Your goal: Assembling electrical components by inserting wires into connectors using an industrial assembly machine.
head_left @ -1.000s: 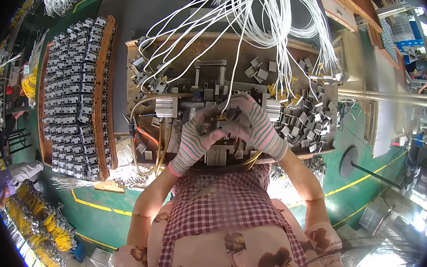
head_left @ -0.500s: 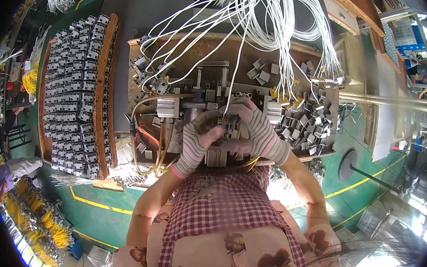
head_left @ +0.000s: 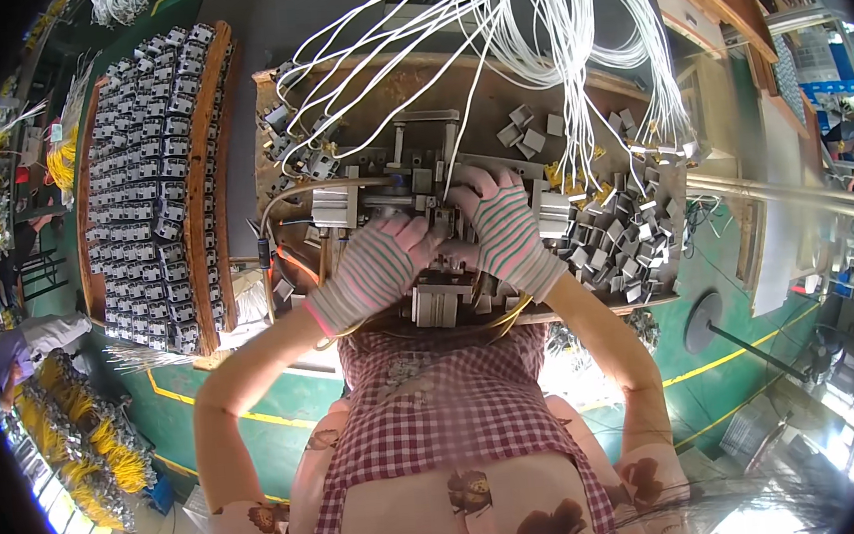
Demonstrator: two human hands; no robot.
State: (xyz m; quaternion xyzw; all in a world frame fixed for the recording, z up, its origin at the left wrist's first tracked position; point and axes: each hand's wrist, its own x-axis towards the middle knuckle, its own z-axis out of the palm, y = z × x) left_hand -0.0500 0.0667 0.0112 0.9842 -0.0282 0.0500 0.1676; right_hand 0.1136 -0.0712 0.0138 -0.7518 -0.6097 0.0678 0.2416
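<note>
Left hand, right hand at jig, finger grip can't tell. Brown bench, rack left, green floor.

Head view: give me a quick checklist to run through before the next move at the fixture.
1. Left hand in a striped knit glove at the grey metal fixture: ok, its fingers are over the middle.
2. Right hand in a matching striped glove at the fixture: ok, just across from the left.
3. Single thin white cable reaching the work: ok, it runs down to the right hand's fingers.
4. Cable end seated: cannot tell, it is hidden among the fingers.
5. Coiled white cable bundle out of the way: ok, it lies beyond both hands.
6. Small silver-grey metal pieces available: ok, heaped right of the right hand.
</note>
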